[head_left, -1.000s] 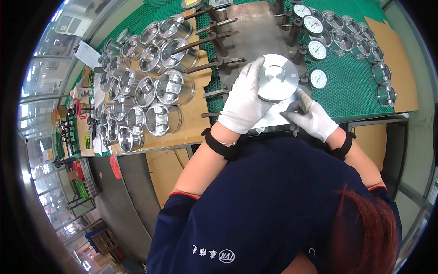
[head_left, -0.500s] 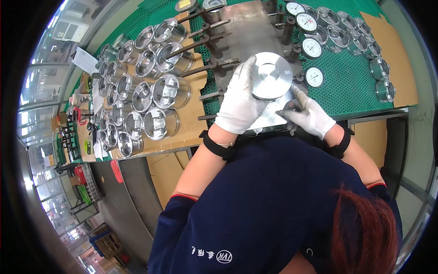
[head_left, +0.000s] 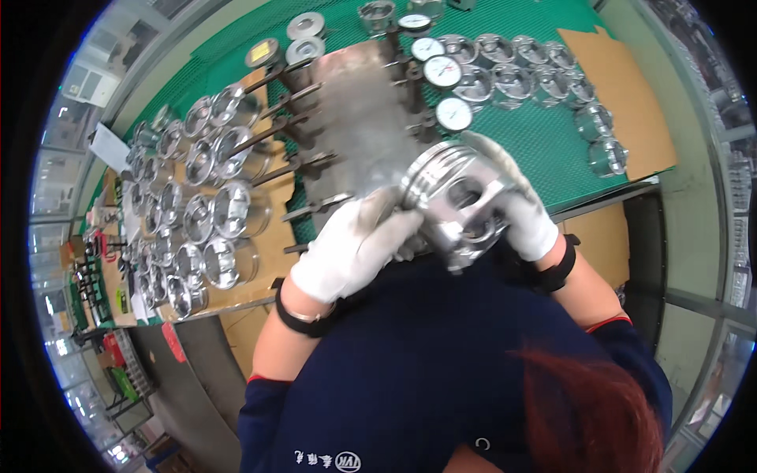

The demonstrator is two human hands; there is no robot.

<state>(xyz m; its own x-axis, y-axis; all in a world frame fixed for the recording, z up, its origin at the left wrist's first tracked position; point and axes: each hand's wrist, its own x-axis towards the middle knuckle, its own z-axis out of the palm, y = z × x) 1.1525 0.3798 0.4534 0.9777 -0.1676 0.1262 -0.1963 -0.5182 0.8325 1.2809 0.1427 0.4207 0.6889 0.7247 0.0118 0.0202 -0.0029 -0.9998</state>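
A shiny metal piston point(head_left: 456, 197) is tilted on its side in front of me, ring grooves toward the upper left and its round pin bore showing. My right hand point(head_left: 524, 209), in a white glove, wraps round its right side, the fingers partly hidden behind the skirt. On the left, my gloved left hand point(head_left: 351, 244) is closed, thumb and fingertips against the piston's crown edge; the contact is slightly blurred. Beyond the piston lies a worn steel plate point(head_left: 359, 118) fitted with rods and posts along both sides.
Dial gauges point(head_left: 441, 72) line the plate's right side. Many pistons point(head_left: 230, 209) stand on cardboard at the left; more pistons point(head_left: 512, 83) sit on the green mat point(head_left: 505, 146) at the right. A cardboard sheet point(head_left: 631, 118) lies at the far right. Metal discs point(head_left: 306, 26) are at the back.
The piston has turned from crown-up onto its side. My right hand has moved up and taken hold of it; the dark thing formerly at that hand no longer shows. The view has shifted.
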